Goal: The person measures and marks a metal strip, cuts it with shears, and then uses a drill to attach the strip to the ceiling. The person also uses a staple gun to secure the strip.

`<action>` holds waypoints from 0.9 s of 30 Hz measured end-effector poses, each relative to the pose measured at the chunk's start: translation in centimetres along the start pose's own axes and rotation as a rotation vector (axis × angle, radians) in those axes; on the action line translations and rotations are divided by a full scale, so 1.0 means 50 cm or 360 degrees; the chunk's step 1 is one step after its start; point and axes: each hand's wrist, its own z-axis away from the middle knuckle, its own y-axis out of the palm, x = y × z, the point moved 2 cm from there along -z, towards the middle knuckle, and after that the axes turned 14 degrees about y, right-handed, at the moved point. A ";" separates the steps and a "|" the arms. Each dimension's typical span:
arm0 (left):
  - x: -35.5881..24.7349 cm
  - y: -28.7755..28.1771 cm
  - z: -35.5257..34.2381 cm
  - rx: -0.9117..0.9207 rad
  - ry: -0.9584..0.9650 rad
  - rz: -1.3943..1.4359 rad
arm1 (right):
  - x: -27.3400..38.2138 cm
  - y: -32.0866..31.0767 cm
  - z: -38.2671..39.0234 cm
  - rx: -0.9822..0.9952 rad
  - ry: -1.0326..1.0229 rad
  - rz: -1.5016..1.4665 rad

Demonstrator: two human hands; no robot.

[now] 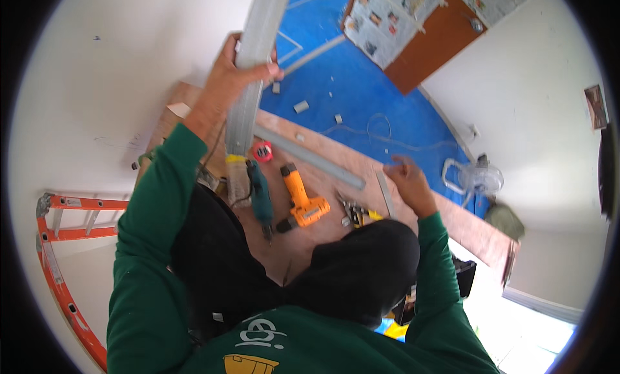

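Note:
My left hand [226, 83] grips a long grey metal-look channel [250, 103] that runs up out of view; its lower end is by a yellow-rimmed clear container [236, 190]. On the plywood board [465, 219], my right hand [410, 180] is raised beside a thin grey strip [385, 193], fingers loosely bent and apart, with nothing visible in them. Between my hands lie a red tape measure [263, 151], a teal power tool [260, 196], an orange cordless drill [303, 206], pliers and other small tools [354, 212], and another grey channel [323, 164].
An orange ladder [58, 258] stands at left. Below the board is a blue floor [310, 90] with scattered offcuts and cable, a newspaper-covered brown panel [413, 57] and a fan [481, 177]. White walls [84, 90] rise either side. My legs [342, 264] are crossed on the board.

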 end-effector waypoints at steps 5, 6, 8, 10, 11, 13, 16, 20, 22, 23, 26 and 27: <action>0.013 0.014 0.011 0.0195 -0.0123 0.0283 | -0.087 0.055 0.076 0.0076 0.0278 -0.0206; 0.024 0.013 0.017 0.0126 -0.0248 0.0257 | -0.127 0.101 0.104 0.0093 0.0545 -0.0038; 0.042 0.010 0.027 0.0058 -0.0427 0.0174 | -0.209 0.174 0.196 0.0269 0.0578 0.0512; 0.057 0.001 0.028 -0.0044 -0.0505 -0.0053 | -0.290 0.242 0.287 0.0437 0.0748 0.0670; 0.064 -0.002 0.031 -0.0057 -0.0484 -0.0151 | -0.325 0.263 0.327 0.0450 0.0828 0.0672; 0.079 -0.017 0.018 -0.0105 -0.0553 -0.0429 | -0.381 0.292 0.379 0.0472 0.0960 0.0665; 0.099 -0.032 0.011 0.0083 -0.0359 -0.0469 | -0.429 0.305 0.416 0.0432 0.1062 0.0598; 0.132 -0.046 0.022 0.0134 -0.0323 -0.0715 | -0.460 0.285 0.432 0.0554 0.1023 0.0556; 0.143 -0.035 0.030 0.0192 -0.0404 -0.0659 | -0.469 0.251 0.431 0.0473 0.0908 0.0672; 0.143 -0.031 0.030 0.0162 -0.0506 -0.0644 | -0.470 0.232 0.428 0.0432 0.0916 0.0770; 0.124 0.002 0.039 0.0320 -0.0583 -0.0797 | -0.448 0.155 0.388 0.0183 0.0870 0.0581; 0.117 0.017 0.037 0.0445 -0.0599 -0.0622 | -0.436 0.134 0.362 0.0107 0.0957 0.0453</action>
